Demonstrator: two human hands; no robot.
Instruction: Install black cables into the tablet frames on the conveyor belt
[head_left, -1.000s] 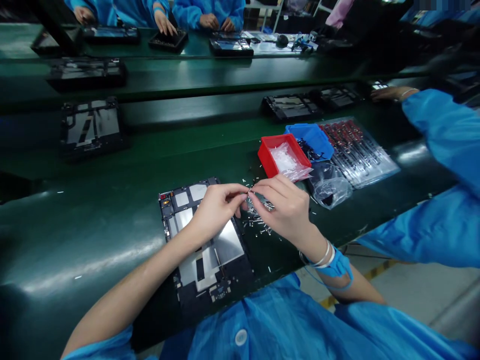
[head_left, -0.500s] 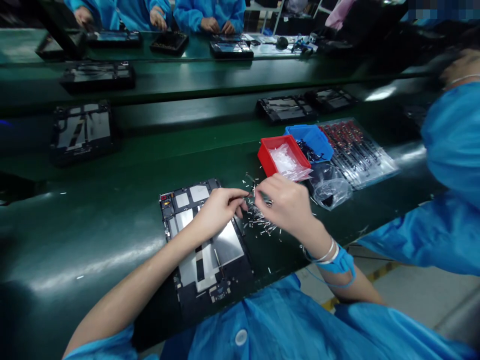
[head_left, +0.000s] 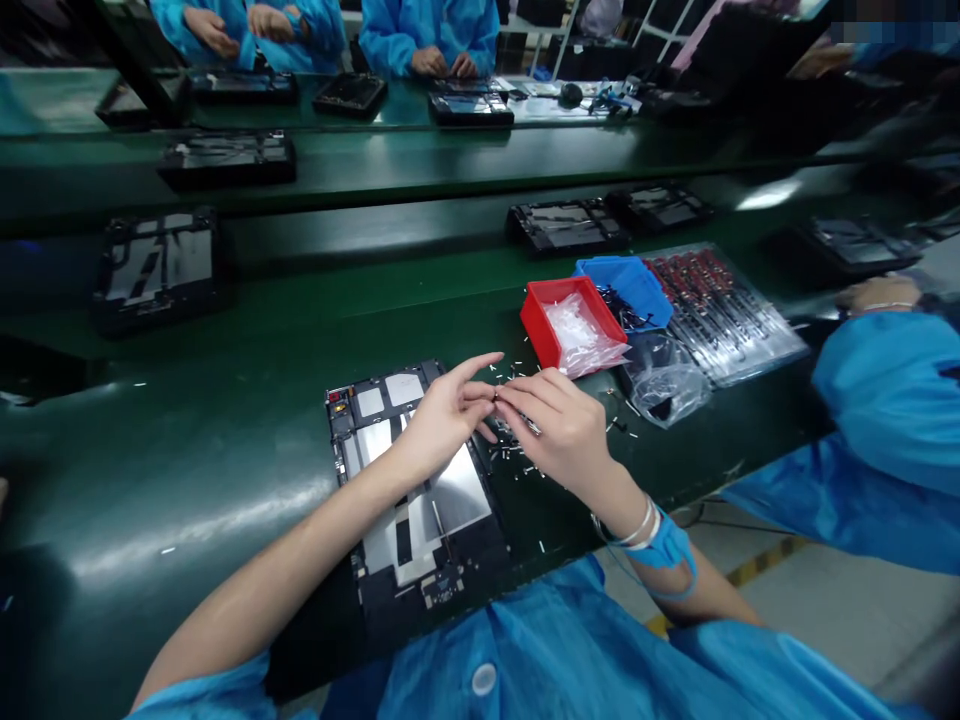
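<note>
Green belt surface (head_left: 187,400) carries a dark tablet chassis (head_left: 450,500) beneath the left hand (head_left: 442,420), which is loosely open, holding nothing that shows. The right hand (head_left: 559,430) pinches a tiny piece (head_left: 496,395), too small to identify, between thumb and fingertips, close above scattered pins (head_left: 517,445); so low and tight a pinch looks right for parts this small. A red plastic bin (head_left: 544,320) sits at 1 o'clock.
</note>
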